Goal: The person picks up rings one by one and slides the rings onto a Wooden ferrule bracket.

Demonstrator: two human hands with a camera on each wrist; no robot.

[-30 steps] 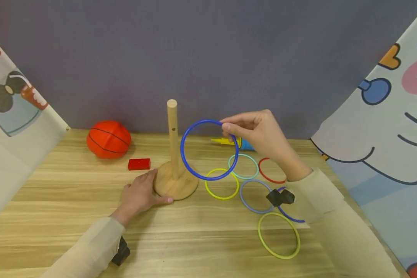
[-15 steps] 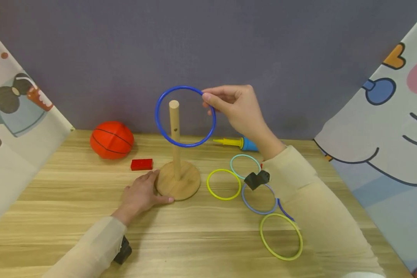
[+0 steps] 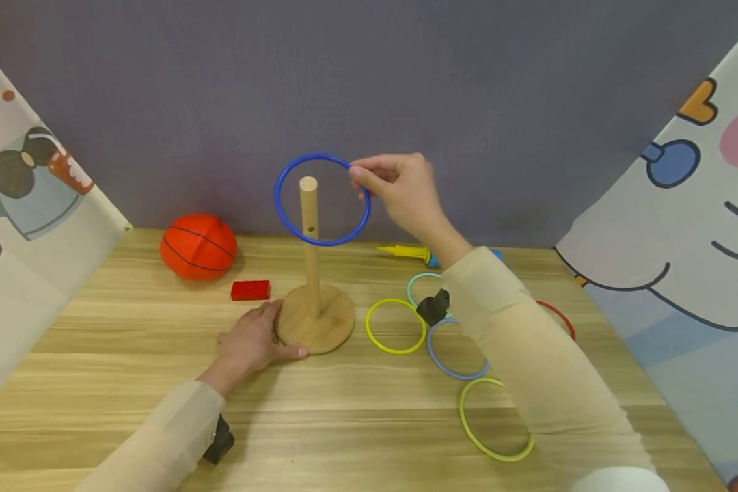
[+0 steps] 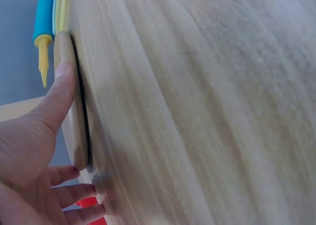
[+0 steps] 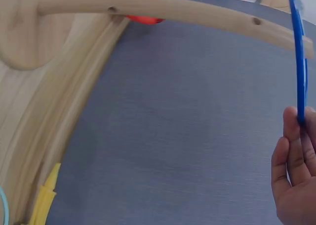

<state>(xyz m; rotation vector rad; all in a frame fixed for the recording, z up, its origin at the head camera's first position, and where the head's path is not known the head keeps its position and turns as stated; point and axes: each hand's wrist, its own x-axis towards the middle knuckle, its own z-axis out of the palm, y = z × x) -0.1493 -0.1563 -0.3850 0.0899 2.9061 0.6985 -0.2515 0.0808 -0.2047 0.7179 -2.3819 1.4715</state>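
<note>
A wooden ring-toss stand, its round base (image 3: 329,331) flat on the table, has an upright post (image 3: 313,273). My left hand (image 3: 249,343) holds the base at its near left side. In the left wrist view the thumb (image 4: 61,89) lies along the base's rim, with the fingers spread farther round it. My right hand (image 3: 406,191) pinches a blue ring (image 3: 326,242) at its right side. The ring is tilted around the top of the post, whose tip (image 5: 308,49) pokes just past it in the right wrist view.
Right of the stand lie a yellow ring (image 3: 396,352), a light blue ring (image 3: 458,377), a yellow-green ring (image 3: 492,456) and a red ring (image 3: 568,324). Behind them is a yellow-and-blue pump (image 3: 406,251). A red ball (image 3: 198,247) and red block (image 3: 250,290) sit left.
The right hand has carried the blue ring left and up from beside the post to its top, then tilted it flatter. The left hand has stayed at the base.
</note>
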